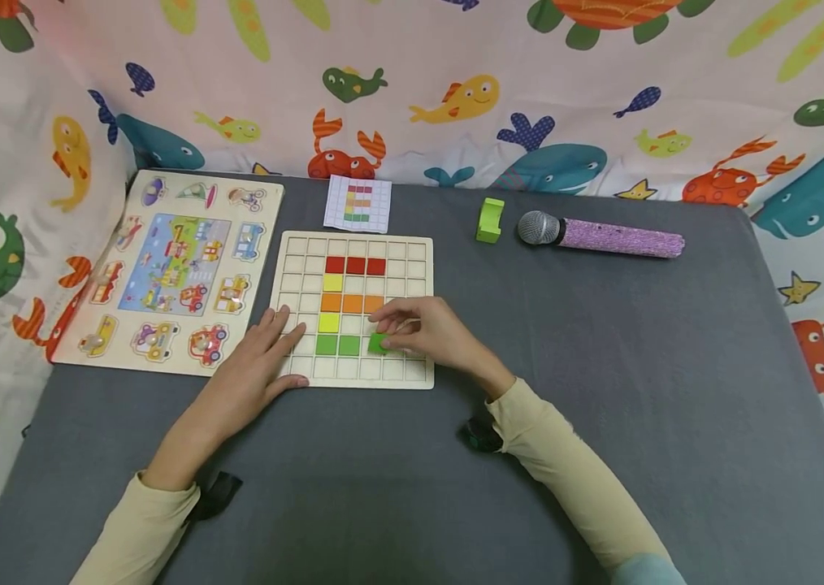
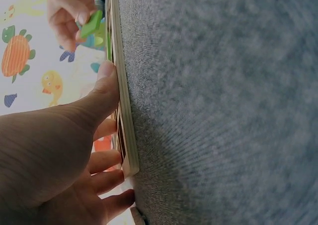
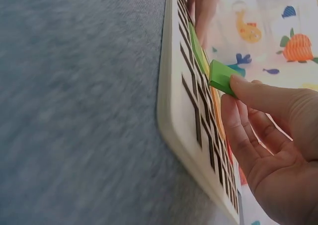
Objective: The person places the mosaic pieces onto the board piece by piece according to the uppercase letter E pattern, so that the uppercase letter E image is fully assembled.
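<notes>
A wooden grid board lies on the grey table, with red, yellow, orange and green square tiles set in its cells. My right hand pinches a green square tile between thumb and fingers, just over the board's green row. In the right wrist view the tile is tilted and looks apart from the board. My left hand rests on the board's left edge, fingers spread; its thumb lies along the near edge in the left wrist view. A pattern card with a small coloured design lies behind the board.
To the left lies a wooden vehicle puzzle board, partly beside my left hand. A green curved block and a microphone with a glittery pink handle sit at the back right. A sea-animal curtain borders the grey table.
</notes>
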A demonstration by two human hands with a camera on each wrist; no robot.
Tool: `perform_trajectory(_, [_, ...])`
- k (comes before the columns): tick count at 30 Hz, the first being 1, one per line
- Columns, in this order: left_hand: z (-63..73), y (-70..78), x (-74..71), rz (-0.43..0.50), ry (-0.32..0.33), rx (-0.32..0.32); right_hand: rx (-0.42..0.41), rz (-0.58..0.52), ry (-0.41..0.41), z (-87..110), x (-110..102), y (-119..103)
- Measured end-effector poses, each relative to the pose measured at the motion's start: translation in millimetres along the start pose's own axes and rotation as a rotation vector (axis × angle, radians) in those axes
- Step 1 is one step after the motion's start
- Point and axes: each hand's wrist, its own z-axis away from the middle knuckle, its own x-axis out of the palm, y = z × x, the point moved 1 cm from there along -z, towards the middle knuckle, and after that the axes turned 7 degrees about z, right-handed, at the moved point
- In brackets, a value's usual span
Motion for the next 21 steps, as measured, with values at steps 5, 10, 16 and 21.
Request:
perform_trajectory(5, [0.5,-0.2,0.2,-0.003,0.002,-0.003,0.016,0.028,-0.008,-12.0,3.7,-5.4])
perform_trajectory(10, [0.2,-0.2,0.3,0.003,-0.003,-0.009,0.037,0.042,-0.02,-15.5,4.1,-7.0])
perform_trajectory(16, [-0.2,0.1,0.3,0.0,-0.008,-0.014,0.028,0.129,-0.056,-15.4,8.9,-7.7])
perform_trajectory(21, [-0.5,1.3,0.3,0.002,-0.014,-0.017,-0.012,0.253,-0.079,-14.6,12.3,-8.9])
